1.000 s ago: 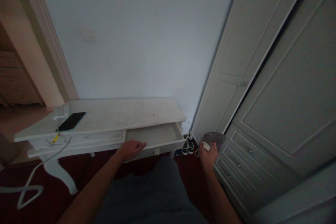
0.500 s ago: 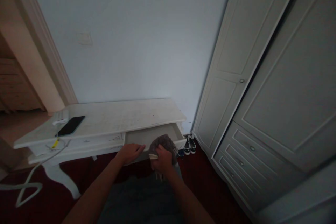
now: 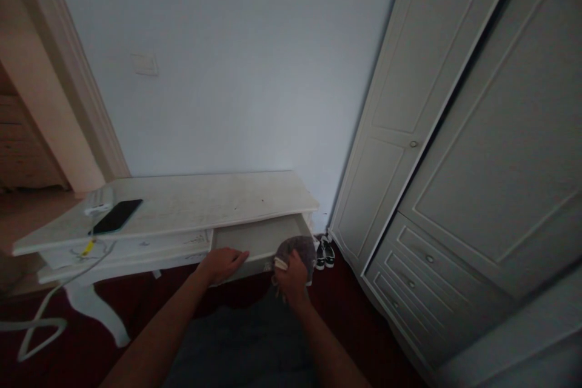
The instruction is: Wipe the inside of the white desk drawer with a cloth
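Note:
My right hand is closed round a bunched grey-brown cloth with a pale edge. It presses the cloth against the right end of the pulled-out drawer, partly covering the drawer front. At the drawer's left front corner, my left hand grips the front panel, its thumb lying along the top edge. The fingers behind the panel are partly hidden. The drawer belongs to a long, low white table with a scuffed top.
On the table's left end lie a dark phone and a white power strip with a cable hanging down. Black-and-white shoes stand on the red carpet. A white wardrobe with small drawers fills the right side.
My right hand has moved the cloth rightward to the right end of the drawer front. My left hand stays at the left corner. The view has shifted slightly.

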The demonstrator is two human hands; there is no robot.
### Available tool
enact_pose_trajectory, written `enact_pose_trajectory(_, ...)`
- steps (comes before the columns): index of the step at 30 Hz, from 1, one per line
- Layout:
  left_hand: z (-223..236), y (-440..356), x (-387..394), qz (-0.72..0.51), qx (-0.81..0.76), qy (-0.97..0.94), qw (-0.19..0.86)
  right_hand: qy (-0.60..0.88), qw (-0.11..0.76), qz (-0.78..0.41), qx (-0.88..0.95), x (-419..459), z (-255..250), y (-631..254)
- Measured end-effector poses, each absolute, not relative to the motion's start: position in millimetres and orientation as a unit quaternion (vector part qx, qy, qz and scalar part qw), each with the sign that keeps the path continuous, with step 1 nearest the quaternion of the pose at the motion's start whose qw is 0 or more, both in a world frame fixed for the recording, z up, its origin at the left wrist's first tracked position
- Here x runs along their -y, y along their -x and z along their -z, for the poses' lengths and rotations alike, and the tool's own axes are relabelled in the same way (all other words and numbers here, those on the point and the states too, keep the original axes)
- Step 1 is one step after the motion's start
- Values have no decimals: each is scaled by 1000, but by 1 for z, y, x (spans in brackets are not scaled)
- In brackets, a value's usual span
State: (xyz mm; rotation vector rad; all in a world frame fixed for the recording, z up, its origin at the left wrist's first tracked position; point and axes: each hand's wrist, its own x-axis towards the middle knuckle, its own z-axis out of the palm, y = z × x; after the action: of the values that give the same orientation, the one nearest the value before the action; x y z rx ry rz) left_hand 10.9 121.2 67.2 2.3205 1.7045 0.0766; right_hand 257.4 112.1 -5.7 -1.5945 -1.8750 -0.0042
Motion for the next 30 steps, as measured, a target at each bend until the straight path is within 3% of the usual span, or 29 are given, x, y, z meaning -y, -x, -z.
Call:
enact_pose_trajectory(4,-68,-11,-120,-13,-586,-801,118,496,276,-16,823,-106,9,-230)
enact_pose_trajectory(9,-68,-10,-116,-15,-590,-800,109,441,188,-19,877,-125,5,-284)
enact_pose_trajectory(14,-67,-11,-120,-15,-590,-799,118,512,174,-5,841,-131,12,-339)
enact_pose_trajectory(18,-66,-11,-122,-11,-587,-800,124,585,176,-6,792,-118,26,-315)
enact_pose_trajectory(23,-68,-10,-120,-8,-590,-799,118,531,149,-66,832,-113,31,-276)
enact_pose_trajectory(30,-67,-10,-119,-8,-591,-799,112,591,149,-60,790,-131,12,-332)
